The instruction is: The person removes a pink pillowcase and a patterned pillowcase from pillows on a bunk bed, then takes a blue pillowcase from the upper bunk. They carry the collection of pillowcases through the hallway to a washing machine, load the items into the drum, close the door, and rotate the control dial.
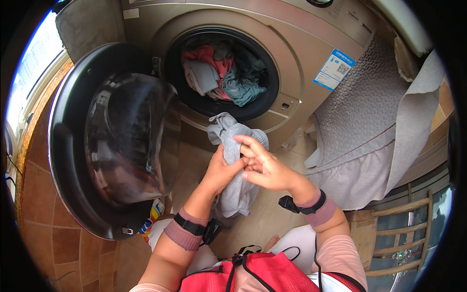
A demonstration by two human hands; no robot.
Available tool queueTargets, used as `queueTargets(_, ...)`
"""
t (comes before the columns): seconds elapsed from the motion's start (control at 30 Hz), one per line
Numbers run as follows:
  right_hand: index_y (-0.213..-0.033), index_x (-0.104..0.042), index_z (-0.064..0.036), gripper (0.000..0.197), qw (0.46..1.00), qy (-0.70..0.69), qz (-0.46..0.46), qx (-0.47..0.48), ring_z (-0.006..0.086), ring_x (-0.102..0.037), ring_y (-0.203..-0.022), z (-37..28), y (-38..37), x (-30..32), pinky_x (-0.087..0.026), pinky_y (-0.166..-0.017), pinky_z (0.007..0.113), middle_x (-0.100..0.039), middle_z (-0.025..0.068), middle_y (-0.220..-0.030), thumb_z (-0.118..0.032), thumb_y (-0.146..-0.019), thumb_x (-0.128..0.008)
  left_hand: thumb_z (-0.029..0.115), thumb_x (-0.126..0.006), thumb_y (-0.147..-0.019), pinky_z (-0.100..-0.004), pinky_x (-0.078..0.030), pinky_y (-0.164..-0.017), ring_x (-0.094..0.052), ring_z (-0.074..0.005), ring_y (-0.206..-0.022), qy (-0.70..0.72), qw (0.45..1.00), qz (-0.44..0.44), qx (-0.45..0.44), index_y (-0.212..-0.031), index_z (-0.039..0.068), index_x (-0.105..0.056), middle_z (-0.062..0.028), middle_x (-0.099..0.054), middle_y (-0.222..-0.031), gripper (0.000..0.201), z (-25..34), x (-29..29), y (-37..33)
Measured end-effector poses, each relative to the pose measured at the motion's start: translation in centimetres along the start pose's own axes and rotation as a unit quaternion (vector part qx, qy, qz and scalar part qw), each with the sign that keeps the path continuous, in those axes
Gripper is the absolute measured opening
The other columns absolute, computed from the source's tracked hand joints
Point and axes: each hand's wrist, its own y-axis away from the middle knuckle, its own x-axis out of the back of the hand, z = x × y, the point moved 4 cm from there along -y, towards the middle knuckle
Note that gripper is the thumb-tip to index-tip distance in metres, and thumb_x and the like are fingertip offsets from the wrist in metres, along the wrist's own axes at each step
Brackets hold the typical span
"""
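Observation:
A light grey knit garment (237,194) hangs in front of the washing machine's opening, bunched near its top. My left hand (218,171) is closed around its left side, the thumb lying across the front. Against the cloth's right side is my right hand (273,171), its index finger stretched out and its thumb apart. The right fingertips meet the left thumb; no cloth shows plainly between them. Inside the drum lies a heap of laundry: a teal cloth (242,86), a red cloth (208,54) and a pale grey folded cloth (201,77).
The washing machine (292,58) stands ahead, its round door (73,146) swung out to the left. A grey quilted cover (360,102) drapes at the right. Beyond it is a wooden chair-like frame (401,231). A colourful packet (154,216) sits below the door.

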Motion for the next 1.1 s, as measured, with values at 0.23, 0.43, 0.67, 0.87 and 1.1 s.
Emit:
queueTargets(0.23, -0.149, -0.012, -0.0134, 0.075, 0.988, 0.040, 0.151, 0.004, 0.0255, -0.066, -0.097, -0.7, -0.2, 0.9, -0.054, -0.079, 0.033, -0.040, 0.0330, -0.136, 0.009, -0.083, -0.038, 0.015, -0.038, -0.082, -0.0338, -0.048, -0.089, -0.061, -0.0220, -0.099, 0.201, 0.974, 0.004, 0.102, -0.120, -0.002, -0.053, -0.0144, -0.062, -0.108, 0.044, -1.1, 0.9, -0.4)
queueTargets(0.43, -0.147, -0.021, -0.0111, 0.075, 0.970, 0.156, 0.167, 0.077, 0.0236, -0.069, -0.087, 0.1, -0.6, 1.5, -0.054, -0.070, 0.030, -0.046, 0.0344, -0.129, 0.008, -0.081, -0.051, 0.014, -0.039, -0.082, -0.0337, -0.046, -0.092, -0.061, -0.0227, -0.100, 0.233, 0.967, 0.038, 0.095, -0.119, -0.003, -0.055, -0.0143, -0.062, -0.111, 0.043, -0.7, 0.7, -0.3)
queueTargets(0.67, -0.135, -0.040, -0.0076, 0.064, 0.956, 0.222, 0.194, -0.019, 0.0130, -0.066, -0.075, 0.0, -0.8, 1.9, -0.051, -0.067, 0.025, -0.060, 0.0140, -0.104, 0.005, -0.076, -0.062, 0.010, -0.039, -0.081, -0.0317, -0.045, -0.091, -0.059, -0.0212, -0.102, 0.254, 0.965, 0.050, 0.050, -0.118, -0.004, -0.057, -0.0141, -0.062, -0.112, 0.044, -0.8, 0.6, 0.0)
queueTargets(0.87, -0.135, -0.039, -0.0057, 0.073, 0.927, 0.301, 0.217, 0.058, 0.0153, -0.060, -0.096, 1.5, -0.7, 2.6, -0.050, -0.074, 0.031, -0.051, 0.0136, -0.114, -0.009, -0.072, -0.076, 0.014, -0.039, -0.086, -0.0394, -0.043, -0.099, -0.057, -0.0268, -0.109, 0.405, 0.904, 0.130, 0.048, -0.124, -0.001, -0.052, -0.0150, -0.058, -0.121, 0.044, -0.8, 3.0, -0.7)
queueTargets(1.1, -0.146, -0.010, -0.0025, 0.117, 0.979, -0.025, 0.012, -0.202, 0.0345, -0.033, -0.133, 13.8, 0.2, 0.7, -0.037, -0.103, 0.043, -0.032, 0.0215, -0.142, -0.031, -0.062, -0.086, 0.035, -0.031, -0.097, -0.0492, -0.030, -0.110, -0.042, -0.0383, -0.127, 0.610, 0.792, 0.018, 0.015, -0.135, 0.000, -0.042, -0.0204, -0.046, -0.137, 0.053, 0.3, 3.9, -1.2)
